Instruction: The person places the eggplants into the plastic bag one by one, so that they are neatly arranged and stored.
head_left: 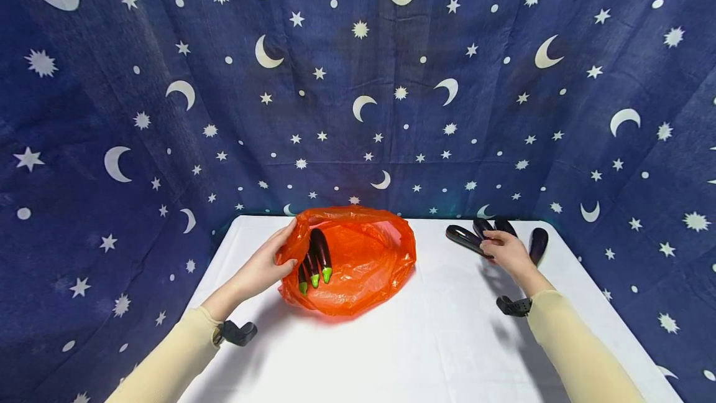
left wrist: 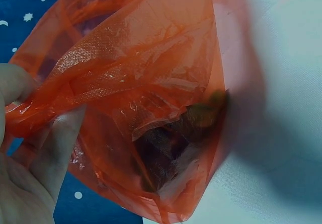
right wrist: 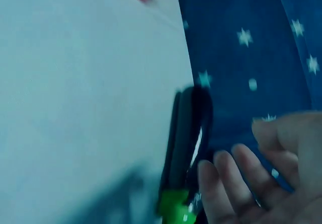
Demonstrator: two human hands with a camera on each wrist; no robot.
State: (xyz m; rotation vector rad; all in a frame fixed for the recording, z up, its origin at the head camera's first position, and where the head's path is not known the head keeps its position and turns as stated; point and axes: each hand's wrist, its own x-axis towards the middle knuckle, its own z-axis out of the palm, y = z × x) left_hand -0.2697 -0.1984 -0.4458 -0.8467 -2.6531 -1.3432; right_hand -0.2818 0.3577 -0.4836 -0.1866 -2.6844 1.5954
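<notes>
My left hand (head_left: 261,266) pinches the left edge of an orange plastic bag (head_left: 366,269), which stands with its mouth toward me. Inside the bag, several dark purple eggplants (head_left: 321,250) lie side by side with their green caps toward me. In the left wrist view, bunched plastic (left wrist: 126,68) runs between thumb and fingers. My right hand (head_left: 510,255) hovers over a group of eggplants (head_left: 463,238) at the table's back right, partly covering them. The right wrist view shows its fingers loosely bent beside a green-capped eggplant (right wrist: 185,138), with nothing gripped.
Another eggplant (head_left: 539,244) lies at the right of the group, near the table's edge. A white cloth covers the table (head_left: 380,359). Dark blue fabric (head_left: 358,142) with moons and stars hangs behind and at both sides.
</notes>
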